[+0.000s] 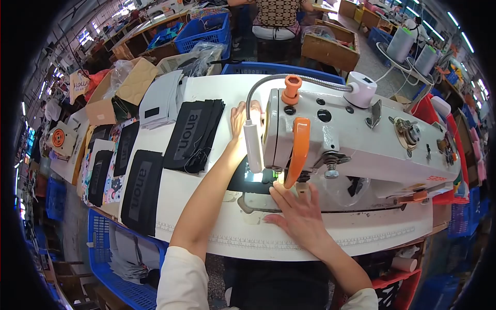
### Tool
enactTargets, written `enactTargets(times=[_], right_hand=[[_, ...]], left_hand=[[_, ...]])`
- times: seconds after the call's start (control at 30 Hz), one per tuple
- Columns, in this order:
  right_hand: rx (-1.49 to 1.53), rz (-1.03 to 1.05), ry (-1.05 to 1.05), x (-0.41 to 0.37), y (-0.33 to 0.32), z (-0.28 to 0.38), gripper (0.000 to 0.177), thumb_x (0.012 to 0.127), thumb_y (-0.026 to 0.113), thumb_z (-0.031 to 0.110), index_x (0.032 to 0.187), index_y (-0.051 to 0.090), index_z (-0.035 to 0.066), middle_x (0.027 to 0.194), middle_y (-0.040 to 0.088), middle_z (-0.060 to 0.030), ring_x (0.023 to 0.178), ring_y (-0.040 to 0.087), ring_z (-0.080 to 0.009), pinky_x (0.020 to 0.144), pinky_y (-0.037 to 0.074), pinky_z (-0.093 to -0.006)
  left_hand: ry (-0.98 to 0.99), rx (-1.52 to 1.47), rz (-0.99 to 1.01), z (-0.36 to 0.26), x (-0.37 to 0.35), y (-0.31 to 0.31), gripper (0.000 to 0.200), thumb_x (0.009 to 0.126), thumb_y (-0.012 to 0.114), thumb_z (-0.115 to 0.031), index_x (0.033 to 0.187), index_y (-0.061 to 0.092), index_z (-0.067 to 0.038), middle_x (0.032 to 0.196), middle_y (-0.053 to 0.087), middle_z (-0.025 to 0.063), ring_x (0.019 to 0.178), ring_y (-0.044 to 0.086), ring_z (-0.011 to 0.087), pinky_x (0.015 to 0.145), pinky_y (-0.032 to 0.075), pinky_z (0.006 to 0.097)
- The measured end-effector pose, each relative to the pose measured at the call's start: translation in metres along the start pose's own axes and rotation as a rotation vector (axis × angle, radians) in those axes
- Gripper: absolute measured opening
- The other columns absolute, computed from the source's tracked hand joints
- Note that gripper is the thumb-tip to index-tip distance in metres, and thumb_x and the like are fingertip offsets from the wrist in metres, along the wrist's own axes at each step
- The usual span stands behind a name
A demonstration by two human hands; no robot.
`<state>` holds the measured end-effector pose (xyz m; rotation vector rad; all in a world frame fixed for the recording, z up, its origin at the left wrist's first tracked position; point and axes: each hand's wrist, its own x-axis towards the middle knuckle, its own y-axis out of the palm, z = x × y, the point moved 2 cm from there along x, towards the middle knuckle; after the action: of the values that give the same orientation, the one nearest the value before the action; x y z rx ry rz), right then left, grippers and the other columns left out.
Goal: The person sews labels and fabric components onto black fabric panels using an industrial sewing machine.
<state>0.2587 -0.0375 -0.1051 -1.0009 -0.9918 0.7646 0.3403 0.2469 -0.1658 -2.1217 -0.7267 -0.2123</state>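
Note:
A black fabric piece (238, 181) lies on the sewing bed beneath the head of a grey sewing machine (356, 139). My right hand (299, 214) rests flat at the near side of the needle area, its fingers spread and fingertips at the fabric's right edge. Farther back, my left hand (242, 120) lies on the white tabletop beside the machine head. Its fingers look extended, though the lamp (253, 147) and glare hide part of them. An orange lever (298, 150) hangs in front of the needle, which I cannot make out.
Left of my arm lie stacks of black pieces marked "anon." (190, 132) and a single black panel (142, 191). Grey pieces (161, 103) and a cardboard box (121, 93) are behind. A blue crate (121, 258) stands below the table's left edge. A person (278, 15) sits ahead.

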Motion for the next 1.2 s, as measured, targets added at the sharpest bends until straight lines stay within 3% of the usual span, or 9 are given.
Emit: enactTargets(times=[0.3, 0.37, 0.43, 0.5, 0.67, 0.8, 0.9, 1.2], right_hand=[[0.029, -0.029, 0.003, 0.0, 0.003, -0.001, 0.067, 0.079, 0.073, 0.049, 0.131, 0.06, 0.009, 0.133, 0.058, -0.0012, 0.125, 0.047, -0.0243, 0.113, 0.025, -0.0488], [0.033, -0.037, 0.008, 0.0, 0.003, -0.002, 0.067, 0.079, 0.073, 0.049, 0.131, 0.059, 0.008, 0.133, 0.057, -0.0015, 0.125, 0.047, -0.0246, 0.113, 0.025, -0.0488], [0.035, -0.032, 0.006, 0.0, 0.003, -0.001, 0.068, 0.079, 0.074, 0.048, 0.132, 0.058, 0.008, 0.134, 0.057, -0.002, 0.124, 0.047, -0.0251, 0.113, 0.026, -0.0488], [0.033, -0.037, 0.001, -0.001, 0.007, -0.002, 0.068, 0.08, 0.072, 0.05, 0.132, 0.058, 0.008, 0.131, 0.058, -0.0021, 0.125, 0.047, -0.0263, 0.113, 0.026, -0.0497], [-0.013, -0.043, -0.018, 0.0, 0.008, -0.001, 0.07, 0.082, 0.068, 0.055, 0.131, 0.059, 0.006, 0.127, 0.06, -0.0026, 0.126, 0.047, -0.0286, 0.113, 0.027, -0.0504], [-0.012, -0.039, -0.008, -0.001, 0.01, -0.001, 0.071, 0.081, 0.068, 0.056, 0.131, 0.059, 0.006, 0.128, 0.059, -0.0028, 0.125, 0.048, -0.0284, 0.113, 0.028, -0.0493], [-0.002, -0.031, -0.007, -0.001, 0.011, -0.002, 0.072, 0.081, 0.068, 0.056, 0.132, 0.059, 0.006, 0.128, 0.059, -0.0029, 0.125, 0.049, -0.0281, 0.113, 0.028, -0.0485], [0.098, -0.041, 0.001, -0.003, 0.009, -0.002, 0.067, 0.08, 0.075, 0.044, 0.131, 0.058, 0.004, 0.135, 0.052, -0.004, 0.128, 0.044, -0.0288, 0.105, 0.035, -0.0455]], left_hand=[[-0.031, -0.126, -0.051, -0.044, -0.025, -0.045, 0.02, 0.078, 0.067, -0.012, 0.095, 0.064, -0.003, 0.095, 0.063, 0.0166, 0.089, 0.06, 0.0327, 0.086, 0.044, 0.044], [0.439, 0.115, -0.244, -0.065, -0.049, -0.069, 0.031, 0.08, 0.069, -0.012, 0.109, 0.064, -0.002, 0.106, 0.06, 0.0183, 0.091, 0.06, 0.0342, 0.086, 0.046, 0.0435], [0.186, -0.095, -0.148, -0.085, -0.084, -0.078, 0.029, 0.079, 0.072, -0.009, 0.106, 0.066, -0.002, 0.095, 0.061, 0.015, 0.092, 0.06, 0.0341, 0.081, 0.05, 0.0426], [0.273, 0.115, 0.202, -0.083, -0.119, -0.08, 0.025, 0.077, 0.074, -0.007, 0.1, 0.068, 0.0, 0.096, 0.066, 0.0128, 0.095, 0.064, 0.0322, 0.078, 0.054, 0.0406], [0.454, 0.002, 0.142, -0.092, -0.142, -0.075, 0.024, 0.075, 0.073, -0.004, 0.099, 0.071, 0.0, 0.104, 0.071, 0.0103, 0.097, 0.067, 0.0302, 0.081, 0.057, 0.0381], [0.489, 0.023, 0.127, -0.094, -0.143, -0.077, 0.033, 0.076, 0.069, 0.001, 0.108, 0.072, -0.009, 0.104, 0.072, 0.0067, 0.082, 0.068, 0.0274, 0.071, 0.054, 0.0372], [0.551, 0.15, 0.231, -0.098, -0.142, -0.081, 0.037, 0.073, 0.072, -0.004, 0.11, 0.07, -0.002, 0.118, 0.07, 0.0069, 0.097, 0.07, 0.0259, 0.078, 0.059, 0.033], [0.526, 0.2, 0.244, -0.094, -0.129, -0.078, 0.035, 0.076, 0.07, -0.007, 0.11, 0.069, -0.004, 0.113, 0.071, 0.0063, 0.088, 0.069, 0.024, 0.071, 0.058, 0.0329]])
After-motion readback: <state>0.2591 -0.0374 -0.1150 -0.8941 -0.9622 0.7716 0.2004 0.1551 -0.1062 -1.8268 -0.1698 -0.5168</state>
